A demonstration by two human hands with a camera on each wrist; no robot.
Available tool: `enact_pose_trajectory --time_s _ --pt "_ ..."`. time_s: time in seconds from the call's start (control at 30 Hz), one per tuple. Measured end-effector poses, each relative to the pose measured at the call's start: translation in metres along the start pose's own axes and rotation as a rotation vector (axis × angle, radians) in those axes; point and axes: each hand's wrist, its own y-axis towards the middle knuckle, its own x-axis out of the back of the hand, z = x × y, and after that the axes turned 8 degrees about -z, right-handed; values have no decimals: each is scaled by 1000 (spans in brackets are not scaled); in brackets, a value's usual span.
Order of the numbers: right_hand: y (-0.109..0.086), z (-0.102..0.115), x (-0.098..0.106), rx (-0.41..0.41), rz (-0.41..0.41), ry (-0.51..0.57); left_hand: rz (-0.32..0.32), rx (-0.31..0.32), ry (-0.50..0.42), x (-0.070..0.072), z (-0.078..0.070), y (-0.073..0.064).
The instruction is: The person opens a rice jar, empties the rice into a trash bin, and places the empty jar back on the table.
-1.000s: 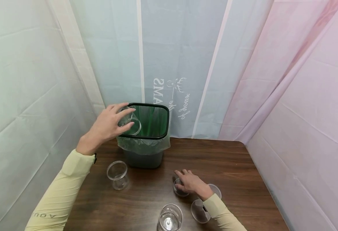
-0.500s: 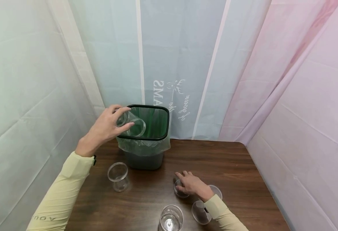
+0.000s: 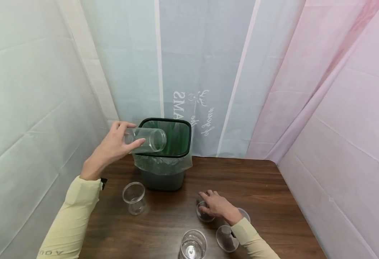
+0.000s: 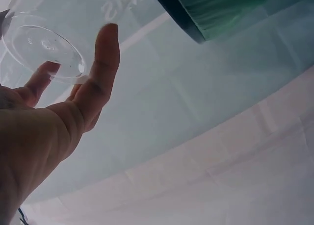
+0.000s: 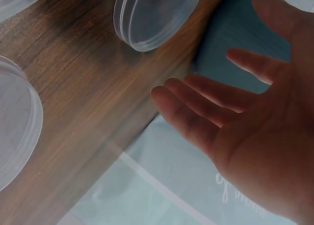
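Observation:
A clear plastic jar lies sideways over the left rim of the lined bin, its mouth facing the bin's opening. My left hand grips it near its base; in the left wrist view the thumb and fingers curl round the round bottom of the jar. On the right, my right hand hovers low over a clear round lid, overlapping it in the head view. In the right wrist view that hand has spread, relaxed fingers holding nothing, and the lid lies apart from them.
One upright clear jar stands in front of the bin, another jar at the near edge of view. Two more round lids lie by the right wrist, one lid nearer and partly under the sleeve. Fabric walls surround the wooden table.
My left hand has tipped the jar further over, so it now lies almost level with its mouth pointing right over the bin. My right hand stays where it was.

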Motion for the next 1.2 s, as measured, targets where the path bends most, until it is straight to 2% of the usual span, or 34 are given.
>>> enact_pose_trajectory --time_s 0.17,0.37,0.7,0.93,1.2 --pt "2 1 1 12 -12 -3 -10 12 -73 3 0 -8" --pt "4 5 5 23 -31 -5 -23 73 -151 1 1 -20" --pt "6 2 6 25 -72 43 -92 46 -466 -25 3 -44" --pt "4 2 13 55 -102 34 -62 53 -521 -40 8 -56" --pt "5 2 19 54 -126 38 1 38 -789 -62 17 -70"
